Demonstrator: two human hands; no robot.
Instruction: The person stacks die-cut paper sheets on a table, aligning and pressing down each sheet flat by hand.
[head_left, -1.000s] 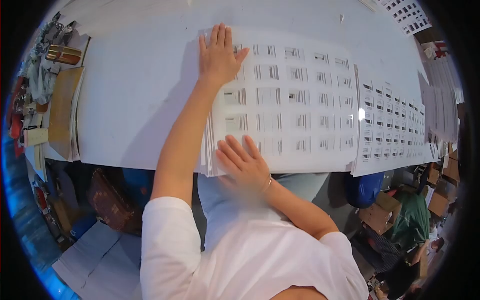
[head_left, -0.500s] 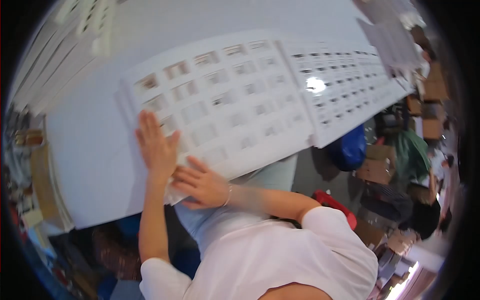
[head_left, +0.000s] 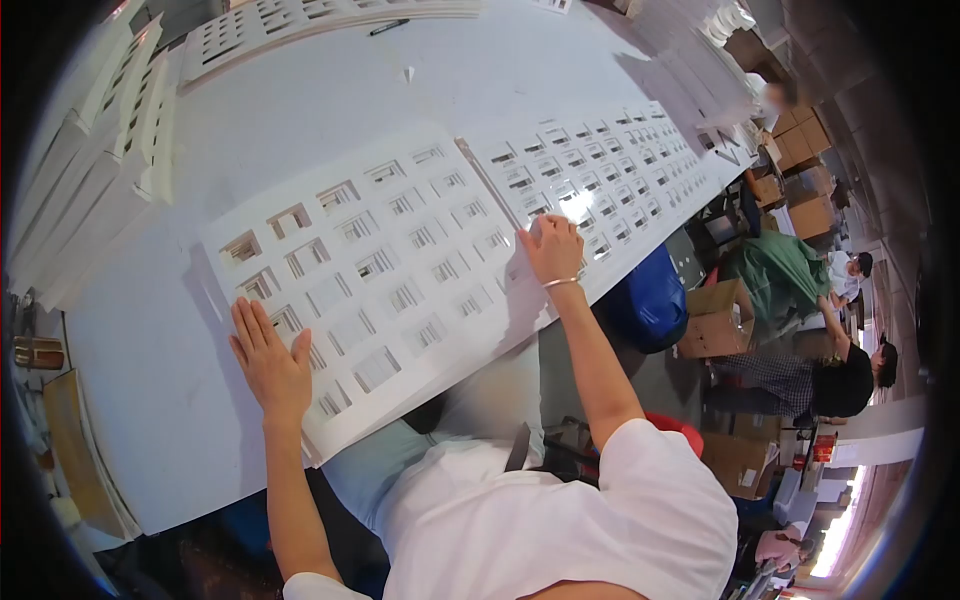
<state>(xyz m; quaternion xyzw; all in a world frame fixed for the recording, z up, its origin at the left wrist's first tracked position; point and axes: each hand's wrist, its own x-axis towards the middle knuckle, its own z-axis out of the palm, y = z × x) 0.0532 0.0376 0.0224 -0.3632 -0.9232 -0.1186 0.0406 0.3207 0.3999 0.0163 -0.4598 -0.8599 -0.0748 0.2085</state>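
Compared with half a second ago, when both hands lay close together at the near left corner of the windowed stack (head_left: 405,255), the right hand (head_left: 553,247) is now across at its far right side, by the seam with the neighbouring patterned sheets (head_left: 632,172). The left hand (head_left: 272,368) remains at the stack's left edge, its fingers straight and close together, the thumb apart, lying flat with nothing clasped. The windowed stack itself lies on the white table (head_left: 330,110) in front of the person, its near edge at the table's edge above the lap. The view has swung, so a black pen (head_left: 388,28) and more of the tall stacks (head_left: 100,190) at left come into sight. The right hand's fingers are half bent and point down; their tips are hard to make out, so whether they pinch a sheet or merely rest there cannot be told. Glare whitens part of the patterned sheets beside it, the tall stacks are cut off by the round frame, and a blur covers part of the lap.
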